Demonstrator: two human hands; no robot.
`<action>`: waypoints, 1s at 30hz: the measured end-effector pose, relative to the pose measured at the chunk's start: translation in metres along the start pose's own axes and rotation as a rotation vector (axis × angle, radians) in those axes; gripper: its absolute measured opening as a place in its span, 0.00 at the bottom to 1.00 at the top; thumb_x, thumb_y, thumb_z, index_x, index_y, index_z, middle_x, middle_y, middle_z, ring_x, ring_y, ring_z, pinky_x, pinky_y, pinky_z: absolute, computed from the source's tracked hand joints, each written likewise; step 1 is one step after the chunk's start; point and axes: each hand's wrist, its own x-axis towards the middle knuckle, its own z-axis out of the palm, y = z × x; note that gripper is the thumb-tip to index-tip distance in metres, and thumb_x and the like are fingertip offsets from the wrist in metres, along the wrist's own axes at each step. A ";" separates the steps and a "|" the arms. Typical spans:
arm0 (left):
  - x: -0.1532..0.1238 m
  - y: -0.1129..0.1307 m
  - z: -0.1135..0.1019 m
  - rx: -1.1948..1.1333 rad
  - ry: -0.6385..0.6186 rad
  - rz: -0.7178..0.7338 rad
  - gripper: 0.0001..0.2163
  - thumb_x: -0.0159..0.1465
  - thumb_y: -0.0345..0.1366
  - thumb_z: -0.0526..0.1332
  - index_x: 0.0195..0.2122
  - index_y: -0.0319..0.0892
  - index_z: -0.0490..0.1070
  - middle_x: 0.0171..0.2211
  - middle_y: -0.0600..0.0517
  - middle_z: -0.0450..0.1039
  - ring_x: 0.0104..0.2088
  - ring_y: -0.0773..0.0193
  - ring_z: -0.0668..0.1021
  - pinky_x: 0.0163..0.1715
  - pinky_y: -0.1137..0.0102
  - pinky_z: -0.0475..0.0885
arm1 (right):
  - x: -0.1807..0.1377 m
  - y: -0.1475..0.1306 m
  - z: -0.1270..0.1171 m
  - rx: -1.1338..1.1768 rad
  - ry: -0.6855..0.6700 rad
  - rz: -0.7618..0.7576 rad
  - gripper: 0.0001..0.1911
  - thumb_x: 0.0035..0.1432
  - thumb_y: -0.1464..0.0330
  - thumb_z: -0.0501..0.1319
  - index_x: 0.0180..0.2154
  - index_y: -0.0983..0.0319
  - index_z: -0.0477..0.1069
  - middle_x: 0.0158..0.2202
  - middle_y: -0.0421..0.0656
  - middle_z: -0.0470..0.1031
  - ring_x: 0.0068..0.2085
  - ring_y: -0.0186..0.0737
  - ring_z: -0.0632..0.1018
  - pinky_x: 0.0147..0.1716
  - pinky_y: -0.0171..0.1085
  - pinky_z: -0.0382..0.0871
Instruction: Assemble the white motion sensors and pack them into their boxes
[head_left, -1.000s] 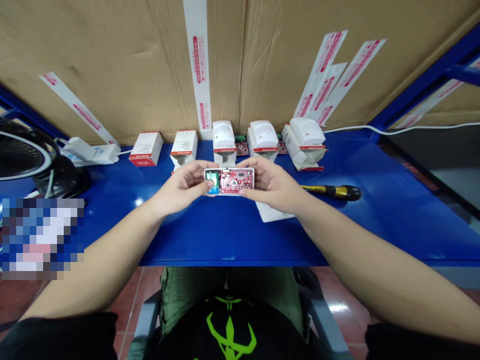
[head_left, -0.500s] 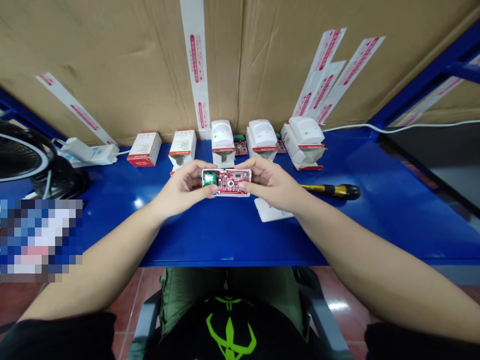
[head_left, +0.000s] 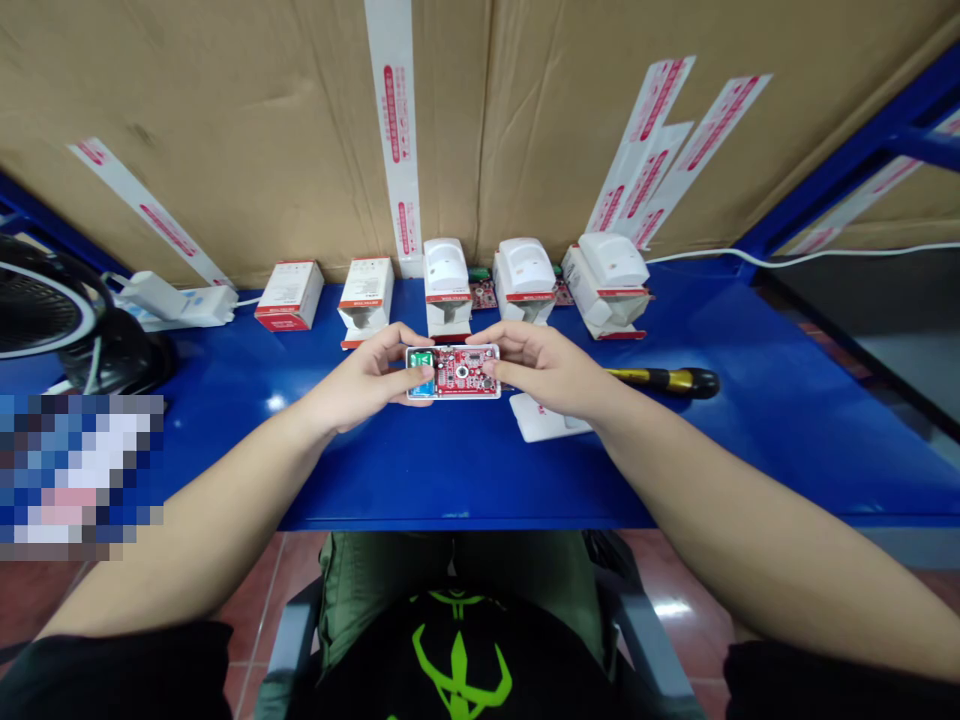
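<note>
A black fan (head_left: 45, 315) is seen at the far left of the blue worktop (head_left: 750, 440). Over the worktop's middle, an opened white casing (head_left: 454, 371) with a red circuit board is grasped by the fingers of the left hand (head_left: 360, 382) at one end and of the right hand (head_left: 541, 372) at the other. A white cover (head_left: 541, 422) lies under the right wrist, and a screwdriver (head_left: 667, 381) lies further right.

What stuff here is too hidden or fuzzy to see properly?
Head view:
The patch by the left edge: blurred into squares.
The fan: cut off by the left edge.
The white cover: partly under the right hand.
The circuit board: ends covered by the left hand and right hand.
The boxes: print too small to read.
</note>
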 end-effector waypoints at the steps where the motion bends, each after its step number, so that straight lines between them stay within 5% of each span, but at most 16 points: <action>1: 0.000 0.000 0.000 -0.003 0.002 -0.010 0.20 0.61 0.40 0.81 0.47 0.44 0.74 0.44 0.52 0.80 0.40 0.64 0.85 0.37 0.72 0.87 | 0.000 0.000 0.000 -0.006 -0.002 0.005 0.16 0.62 0.63 0.73 0.50 0.58 0.78 0.48 0.46 0.87 0.48 0.44 0.86 0.51 0.48 0.84; 7: 0.001 -0.001 0.001 -0.024 -0.001 -0.045 0.21 0.59 0.39 0.82 0.45 0.44 0.73 0.43 0.54 0.79 0.40 0.65 0.85 0.38 0.71 0.88 | -0.003 -0.004 0.002 -0.104 0.017 -0.044 0.16 0.64 0.63 0.71 0.51 0.58 0.76 0.50 0.47 0.84 0.47 0.44 0.85 0.49 0.47 0.84; 15: 0.000 0.003 0.003 -0.005 0.016 0.031 0.22 0.58 0.38 0.82 0.42 0.44 0.68 0.43 0.54 0.79 0.38 0.66 0.85 0.35 0.73 0.86 | -0.007 -0.007 0.000 -0.602 0.002 -0.332 0.14 0.59 0.66 0.70 0.47 0.55 0.74 0.51 0.47 0.80 0.53 0.51 0.80 0.55 0.52 0.79; 30: 0.001 0.001 0.001 0.019 0.017 0.048 0.20 0.60 0.38 0.80 0.43 0.45 0.69 0.44 0.54 0.80 0.38 0.66 0.85 0.36 0.72 0.87 | -0.008 0.000 -0.006 -0.702 0.003 -0.422 0.10 0.67 0.62 0.69 0.48 0.56 0.76 0.56 0.51 0.80 0.57 0.54 0.81 0.59 0.54 0.78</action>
